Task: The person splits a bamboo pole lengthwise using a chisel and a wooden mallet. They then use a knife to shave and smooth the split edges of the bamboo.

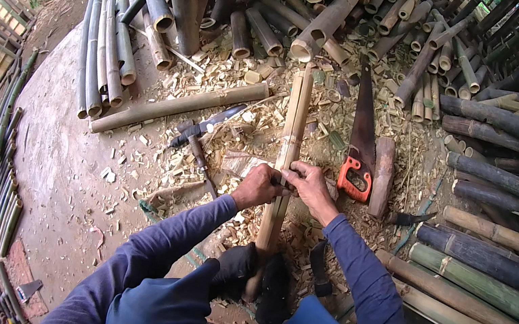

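Note:
A long pale bamboo piece (296,110), split or grooved along its length, runs away from me between my feet. My left hand (257,186) is closed on its left side. From the right, my right hand (312,187) grips the same piece, its thumb and fingers pressed together close to the left hand. Whether a small thing is pinched between the fingertips, I cannot tell. A lighter band wraps or marks the bamboo just beyond my hands. Beneath it lies a pale, rough-looking block (238,164), partly hidden by the hands.
On the right lie a handsaw (364,135) with an orange handle, a short log (382,176) and a dark-handled knife (409,218). Left of my hands are a blade (211,125) and a hammer-like tool (202,161). Bamboo poles (179,107) and wood chips (238,124) surround me.

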